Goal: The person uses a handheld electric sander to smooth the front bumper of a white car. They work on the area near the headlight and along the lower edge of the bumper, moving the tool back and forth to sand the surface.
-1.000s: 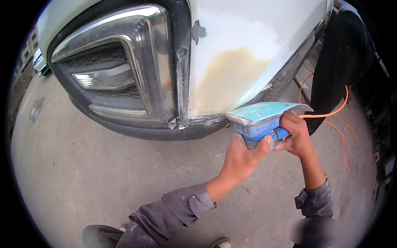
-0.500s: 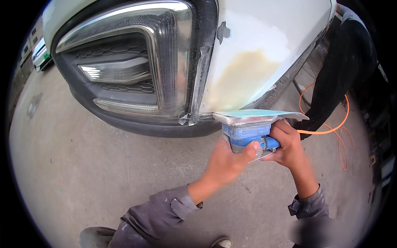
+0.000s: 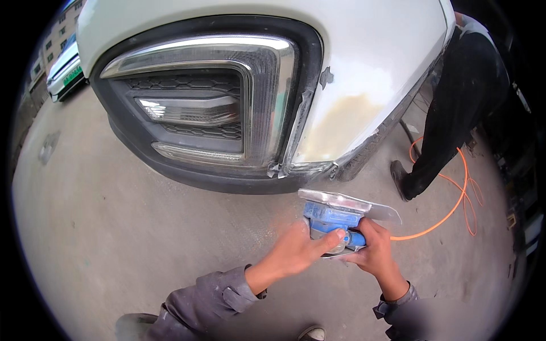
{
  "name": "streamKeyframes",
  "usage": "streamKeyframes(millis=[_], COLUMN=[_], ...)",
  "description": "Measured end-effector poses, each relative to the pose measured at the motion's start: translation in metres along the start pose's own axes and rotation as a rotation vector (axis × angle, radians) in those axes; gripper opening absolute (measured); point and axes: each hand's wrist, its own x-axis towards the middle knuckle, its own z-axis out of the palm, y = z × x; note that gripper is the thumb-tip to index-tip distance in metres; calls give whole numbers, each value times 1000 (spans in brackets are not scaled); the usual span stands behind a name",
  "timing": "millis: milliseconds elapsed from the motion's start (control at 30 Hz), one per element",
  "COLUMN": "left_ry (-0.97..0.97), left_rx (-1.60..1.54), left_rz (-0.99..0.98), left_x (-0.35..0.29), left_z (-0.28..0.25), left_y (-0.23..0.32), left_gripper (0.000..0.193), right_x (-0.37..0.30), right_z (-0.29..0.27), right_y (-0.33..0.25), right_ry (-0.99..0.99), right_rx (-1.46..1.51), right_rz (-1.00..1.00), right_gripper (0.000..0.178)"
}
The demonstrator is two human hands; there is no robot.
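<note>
An air sander (image 3: 333, 219) with a blue body and a flat, pale pad is held between both my hands, below the corner of a white car bumper (image 3: 392, 62). My left hand (image 3: 293, 247) grips the left side of its body, the thumb lying across the front. Around the blue handle end on the right, my right hand (image 3: 372, 247) is closed. The pad faces up and stands apart from the bumper. A yellowish sanded patch (image 3: 344, 122) shows on the white paint above, beside a small grey chipped spot (image 3: 326, 77).
The black-framed lamp housing (image 3: 199, 108) fills the bumper's left. An orange air hose (image 3: 438, 219) runs right from the sander and loops on the concrete floor (image 3: 170, 238). A person in black trousers (image 3: 455, 108) stands bent at the right. Another car (image 3: 65, 71) is parked far left.
The sander has come down and slightly left, away from the bumper's lower edge, with both hands still on it. The bumper sits lower and farther right in view.
</note>
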Motion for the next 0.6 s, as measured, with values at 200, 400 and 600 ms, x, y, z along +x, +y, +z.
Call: streamKeyframes(millis=[200, 400, 600], left_ry=[-417, -472, -594], left_rx=[135, 904, 655], left_rz=[-648, -375, -520], left_x=[-26, -13, 16], left_z=[37, 33, 14], left_y=[-73, -97, -45], left_gripper=[81, 74, 62], right_x=[-138, -223, -216], right_z=[33, 83, 83], right_y=[-13, 2, 8], right_ry=[-128, -362, -227], right_rx=[293, 885, 1360], right_rz=[546, 1085, 1001], right_gripper=[70, 50, 62])
